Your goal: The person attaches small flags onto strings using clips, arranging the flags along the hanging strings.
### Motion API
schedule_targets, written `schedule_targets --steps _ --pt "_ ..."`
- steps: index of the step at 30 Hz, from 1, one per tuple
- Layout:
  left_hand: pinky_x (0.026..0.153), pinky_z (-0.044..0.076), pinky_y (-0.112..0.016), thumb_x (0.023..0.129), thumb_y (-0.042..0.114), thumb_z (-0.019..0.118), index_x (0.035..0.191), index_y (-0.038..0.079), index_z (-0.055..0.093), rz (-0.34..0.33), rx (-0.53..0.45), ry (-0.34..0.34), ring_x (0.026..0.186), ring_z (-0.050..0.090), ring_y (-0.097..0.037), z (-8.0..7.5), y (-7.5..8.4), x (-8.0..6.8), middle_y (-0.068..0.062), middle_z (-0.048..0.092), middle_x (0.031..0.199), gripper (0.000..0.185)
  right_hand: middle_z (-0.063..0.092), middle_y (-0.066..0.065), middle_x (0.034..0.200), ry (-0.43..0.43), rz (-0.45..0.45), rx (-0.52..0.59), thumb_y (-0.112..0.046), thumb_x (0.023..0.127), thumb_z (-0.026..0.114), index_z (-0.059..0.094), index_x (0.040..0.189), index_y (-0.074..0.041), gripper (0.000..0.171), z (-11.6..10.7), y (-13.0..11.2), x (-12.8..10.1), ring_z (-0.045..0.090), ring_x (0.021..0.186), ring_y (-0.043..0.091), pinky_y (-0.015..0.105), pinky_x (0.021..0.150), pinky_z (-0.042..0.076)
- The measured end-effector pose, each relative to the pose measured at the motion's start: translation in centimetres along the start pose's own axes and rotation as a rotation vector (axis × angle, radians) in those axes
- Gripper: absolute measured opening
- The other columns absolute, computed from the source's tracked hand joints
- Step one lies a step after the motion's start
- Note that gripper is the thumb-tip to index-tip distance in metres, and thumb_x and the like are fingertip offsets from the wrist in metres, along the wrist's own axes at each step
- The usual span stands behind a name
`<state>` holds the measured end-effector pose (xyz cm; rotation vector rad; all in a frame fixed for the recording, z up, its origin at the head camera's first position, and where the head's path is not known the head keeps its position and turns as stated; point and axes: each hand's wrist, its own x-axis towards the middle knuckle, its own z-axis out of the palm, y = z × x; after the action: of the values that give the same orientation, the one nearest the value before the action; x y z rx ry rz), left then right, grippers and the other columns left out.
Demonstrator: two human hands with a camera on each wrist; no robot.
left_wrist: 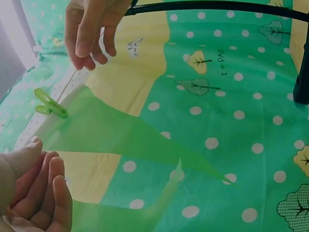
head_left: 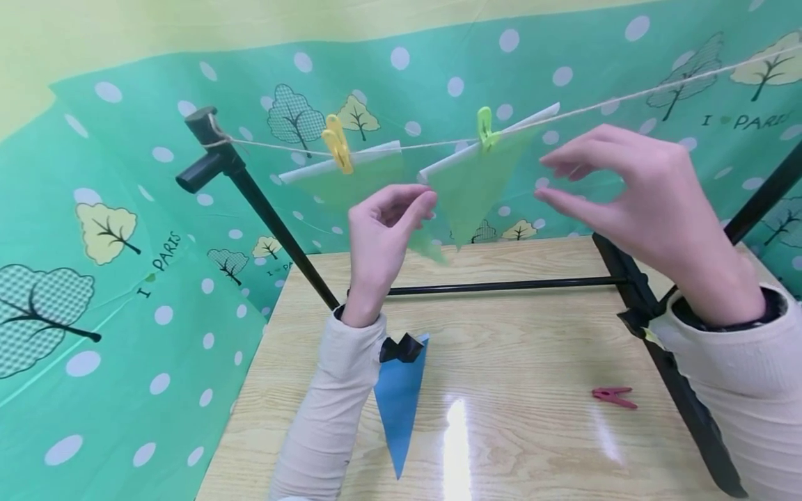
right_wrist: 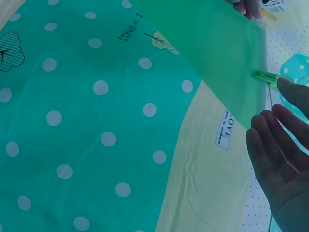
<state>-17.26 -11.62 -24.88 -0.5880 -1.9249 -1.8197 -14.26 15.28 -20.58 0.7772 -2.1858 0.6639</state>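
Two green triangular pennants hang by their white folded edges from a string. A green clothespin clips the right pennant, and a yellow clothespin clips the left pennant. My left hand is beside the right pennant's left corner, fingers loosely bent and thumb near the fingertips; nothing shows in its grasp in the left wrist view. To the right of that pennant, my right hand is held in the air, thumb and fingers apart around nothing.
A black pipe frame holds the string above the wooden table. A blue pennant lies partly behind my left sleeve. A red clothespin lies near the right frame foot. Dotted green cloth hangs behind.
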Motion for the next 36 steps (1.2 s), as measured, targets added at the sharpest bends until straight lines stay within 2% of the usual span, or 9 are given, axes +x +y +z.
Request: schedule_targets --steps 4,12,20,27,34,36 --pt "0.069 0.056 -0.029 0.089 0.012 0.075 0.101 -0.003 0.074 -0.004 0.010 -0.006 0.076 0.069 -0.026 -0.1 -0.4 -0.3 -0.005 0.074 0.083 0.018 0.072 0.008 0.100 -0.001 0.010 -0.003 -0.003 0.075 0.085 0.075 0.107 -0.006 0.034 0.2 0.5 -0.8 0.061 0.087 0.014 0.005 0.083 0.035" --pt "0.078 0.058 -0.035 0.089 0.014 0.076 0.103 0.000 0.073 -0.054 0.021 -0.009 0.081 0.070 -0.021 -1.0 -1.4 -1.6 -0.006 0.075 0.092 0.020 0.072 0.006 0.101 -0.024 0.064 0.015 0.000 0.071 0.087 0.075 0.107 -0.008 0.039 0.9 1.7 -3.0 0.056 0.087 0.002 0.007 0.082 0.036" --pt "0.077 0.057 -0.030 0.088 0.015 0.077 0.104 0.001 0.073 -0.098 0.058 -0.007 0.082 0.069 -0.019 -2.0 -2.7 -2.8 -0.006 0.074 0.093 0.021 0.073 0.006 0.101 -0.051 0.123 -0.029 -0.003 0.073 0.087 0.075 0.107 -0.010 0.037 1.3 2.9 -5.1 0.060 0.085 0.013 0.015 0.076 0.038" --pt "0.076 0.056 -0.028 0.087 0.016 0.078 0.105 0.002 0.073 -0.138 0.113 -0.021 0.083 0.068 -0.020 -2.8 -3.7 -4.0 -0.009 0.074 0.096 0.023 0.072 0.004 0.102 -0.075 0.146 0.001 -0.003 0.072 0.087 0.075 0.107 -0.011 0.037 1.8 3.9 -6.6 0.056 0.088 0.000 0.011 0.076 0.038" --pt "0.073 0.055 -0.026 0.089 0.011 0.076 0.105 0.002 0.074 -0.149 0.121 -0.037 0.080 0.067 -0.017 -3.5 -4.8 -5.0 -0.013 0.073 0.098 0.019 0.072 0.002 0.100 -0.111 0.164 -0.018 -0.004 0.071 0.088 0.076 0.105 -0.012 0.037 2.1 4.7 -8.1 0.061 0.087 0.013 0.009 0.075 0.039" --pt "0.073 0.054 -0.025 0.089 0.009 0.075 0.104 0.000 0.073 -0.152 0.125 -0.038 0.081 0.067 -0.016 -3.8 -5.1 -5.3 -0.015 0.072 0.098 0.018 0.071 0.001 0.099 -0.121 0.158 -0.025 -0.004 0.071 0.088 0.076 0.104 -0.013 0.037 2.2 4.9 -8.5 0.061 0.086 0.013 0.008 0.074 0.040"
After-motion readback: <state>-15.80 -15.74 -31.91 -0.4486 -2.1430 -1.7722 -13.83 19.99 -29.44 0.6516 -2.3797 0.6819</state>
